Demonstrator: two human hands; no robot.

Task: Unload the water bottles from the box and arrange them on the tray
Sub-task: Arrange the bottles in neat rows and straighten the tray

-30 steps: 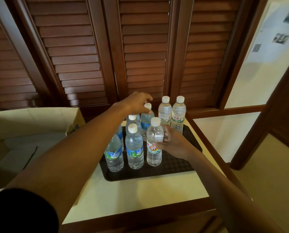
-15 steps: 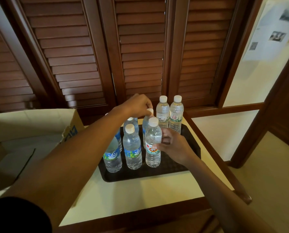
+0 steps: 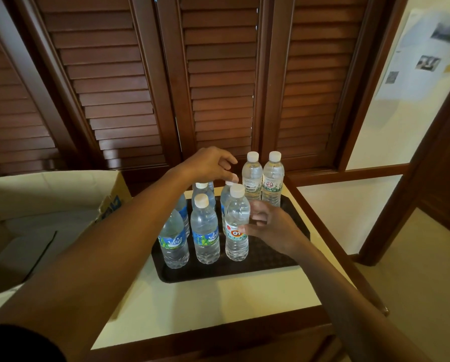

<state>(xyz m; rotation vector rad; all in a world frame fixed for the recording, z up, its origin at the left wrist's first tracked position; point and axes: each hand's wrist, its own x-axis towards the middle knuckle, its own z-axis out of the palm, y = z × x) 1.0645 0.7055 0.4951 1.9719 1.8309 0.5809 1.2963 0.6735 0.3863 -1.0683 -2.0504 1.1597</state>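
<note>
We're in the arranging step, not unloading. All the bottles we can see stand upright on the black tray (image 3: 271, 265), which sits on the pale surface (image 3: 218, 309). The cardboard box (image 3: 61, 205) is to the left, open; what we see of its inside looks bare, though part is cut off by the frame.

Right hand (image 3: 273, 226): fingers (image 3: 252, 227) curl against the side of the front-right bottle (image 3: 236, 226) with the red-and-white label. They touch the label band, a light wrap rather than a firm clamp. The bottle's base is on the tray.

Left hand (image 3: 210, 165): reaches over the middle row, fingertips at the cap of a mid-row bottle (image 3: 227, 194) that is mostly hidden behind the front one. We cannot tell whether it pinches the cap or just hovers on it.

Other bottles: two blue-label ones in the front row (image 3: 174, 241) and (image 3: 205, 231), more behind them under the left forearm, and a pair at the back right (image 3: 252, 176) and (image 3: 273, 176), touching each other.

Our read is that the task is nearly done and this is final spacing. The next move calls for small sideways nudges to square the front-right and mid-row bottles into their rows. Keep each push low on the body, since pushing at the cap could tip a bottle into its neighbours.
</note>
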